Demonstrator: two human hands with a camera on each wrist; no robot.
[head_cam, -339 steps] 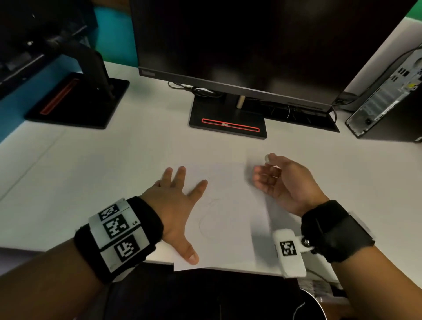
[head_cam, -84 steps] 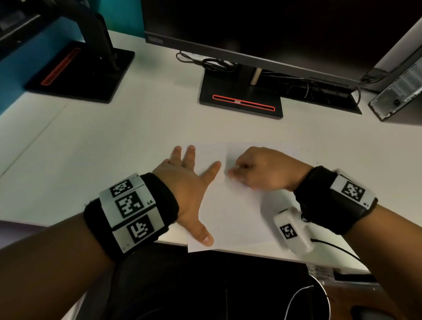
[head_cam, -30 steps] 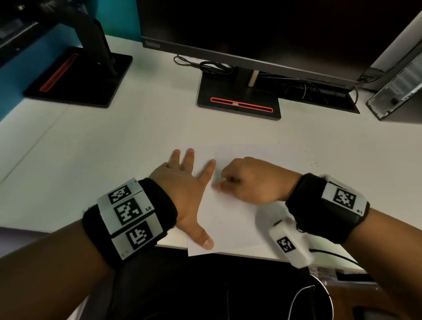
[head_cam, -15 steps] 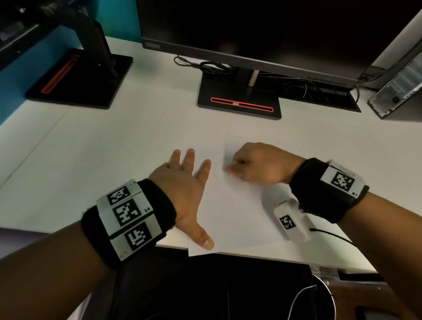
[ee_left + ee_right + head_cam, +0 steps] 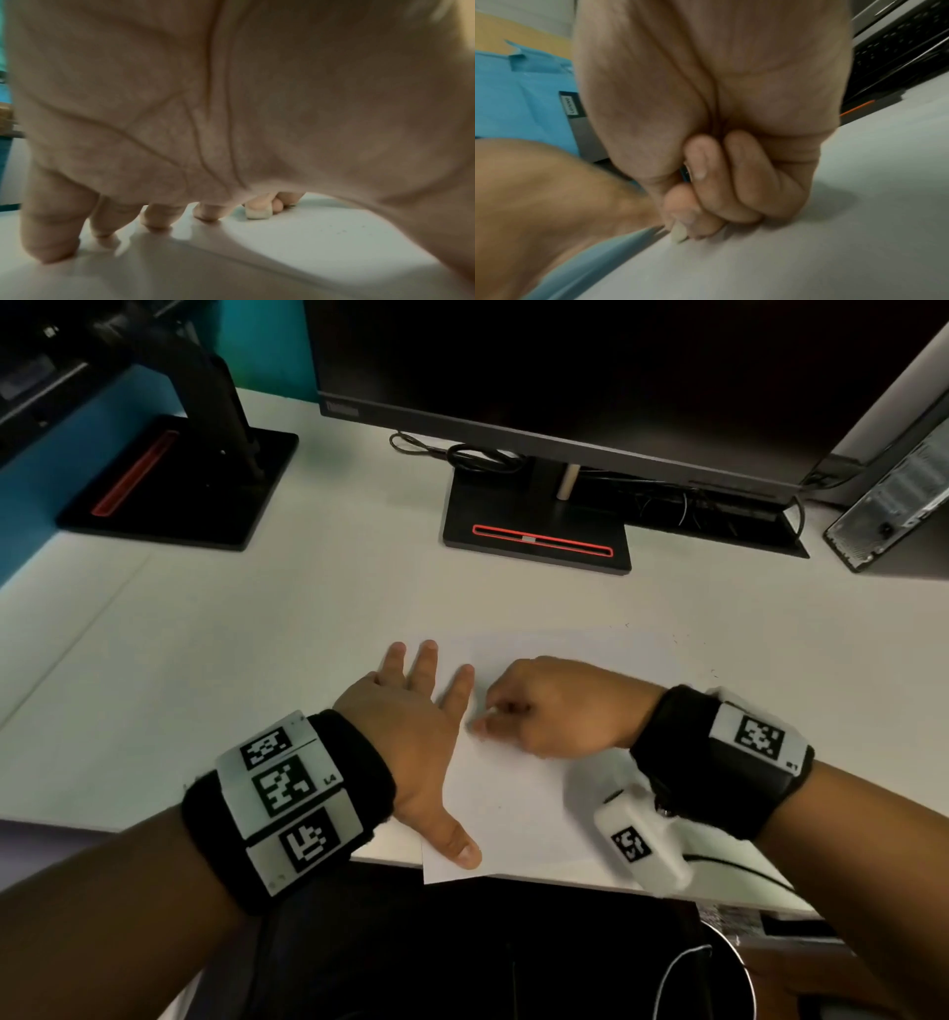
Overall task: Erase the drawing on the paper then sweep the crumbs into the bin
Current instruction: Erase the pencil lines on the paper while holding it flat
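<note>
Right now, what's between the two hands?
Only bare paper: the head view shows a thin strip between the left hand and the right hand pinching the eraser.

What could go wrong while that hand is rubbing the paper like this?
The paper overhangs the desk edge, held down only by the left hand; hard rubbing might crease or tear it. The right hand pinches a small eraser, which could slip free. Crumbs already lie scattered beyond the sheet and could be missed when sweeping.

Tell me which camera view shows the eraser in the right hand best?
The left wrist view: the eraser stands clear, its end on the paper, pinched by the right hand. The right wrist view shows only its tip; the head view shows a small white bit.
</note>
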